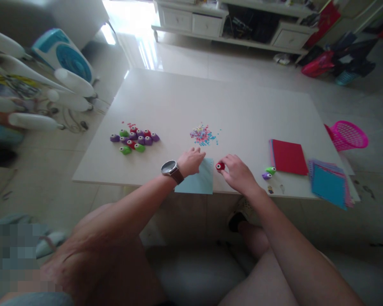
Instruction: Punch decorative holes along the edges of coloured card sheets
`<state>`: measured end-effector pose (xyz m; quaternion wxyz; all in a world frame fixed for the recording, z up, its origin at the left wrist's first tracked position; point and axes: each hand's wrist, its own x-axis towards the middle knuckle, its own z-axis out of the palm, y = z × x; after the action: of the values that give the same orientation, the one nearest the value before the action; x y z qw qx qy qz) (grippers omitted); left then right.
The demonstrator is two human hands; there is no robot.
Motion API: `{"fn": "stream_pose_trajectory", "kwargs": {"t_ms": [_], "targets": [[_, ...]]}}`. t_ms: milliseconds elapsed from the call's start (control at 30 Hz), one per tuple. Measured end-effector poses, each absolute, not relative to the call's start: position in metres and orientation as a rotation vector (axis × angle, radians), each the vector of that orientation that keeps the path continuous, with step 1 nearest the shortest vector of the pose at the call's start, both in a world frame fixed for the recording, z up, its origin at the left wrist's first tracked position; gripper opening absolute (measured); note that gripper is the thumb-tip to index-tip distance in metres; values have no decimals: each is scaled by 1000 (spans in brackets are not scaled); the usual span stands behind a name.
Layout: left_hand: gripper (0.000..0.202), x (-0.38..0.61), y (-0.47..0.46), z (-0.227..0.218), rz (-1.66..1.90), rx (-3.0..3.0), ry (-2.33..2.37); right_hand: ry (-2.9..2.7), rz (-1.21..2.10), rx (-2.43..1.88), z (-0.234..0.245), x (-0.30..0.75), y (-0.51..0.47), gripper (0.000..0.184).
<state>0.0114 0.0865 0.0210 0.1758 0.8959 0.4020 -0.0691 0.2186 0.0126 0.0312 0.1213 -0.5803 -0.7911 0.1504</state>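
Note:
A sheet of light blue paper [199, 180] lies at the table's near edge and overhangs it slightly. My left hand [191, 161], with a watch [170, 167] on its wrist, is over the sheet's upper left part, fingers stretched out. In my right hand [238, 172], a small red craft punch [220, 166] is gripped between thumb and fingers, close to the paper's right edge. Whether the punch touches the paper I cannot tell. Beyond my left hand lies a pile of small multicoloured paper cut-outs [204, 135].
Several red, green and purple punches [135, 139] cluster at left, beside red cut-outs [129, 124]. At right are a green punch [270, 170], a purple punch [267, 176], a stack of red paper [289, 157] and blue-topped sheets [328, 185]. A pink basket [350, 136] stands beyond.

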Motion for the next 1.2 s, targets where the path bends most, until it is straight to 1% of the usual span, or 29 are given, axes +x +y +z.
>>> {"fn": "stream_pose_trajectory", "kwargs": {"t_ms": [167,267,333,433,467,500,633,800,900,1200], "targets": [[52,14,83,23,-303,2552,1168,-2269,542,-1718,27,220,12,9],[47,12,84,22,-347,2535,1157,-2257,588,-1733,27,221,10,12],[39,8,85,20,-332,2551,1138,-2269,596,-1746,27,221,10,13],[18,2,88,14,-249,2573,1122,-2290,619,-1767,27,221,9,13],[13,1,90,12,-212,2564,1119,-2293,626,-1770,27,221,8,13],[13,-1,92,10,-181,2541,1114,-2294,631,-1768,27,221,8,12],[25,-4,102,12,-129,2389,1118,-2273,612,-1742,26,219,6,11],[33,-6,108,29,-86,2314,1164,-2208,617,-1735,21,218,6,6],[39,-6,108,33,-61,2292,1187,-2171,639,-1745,18,218,9,6],[42,-5,112,29,-52,2269,1191,-2192,636,-1702,21,210,17,7]]}}
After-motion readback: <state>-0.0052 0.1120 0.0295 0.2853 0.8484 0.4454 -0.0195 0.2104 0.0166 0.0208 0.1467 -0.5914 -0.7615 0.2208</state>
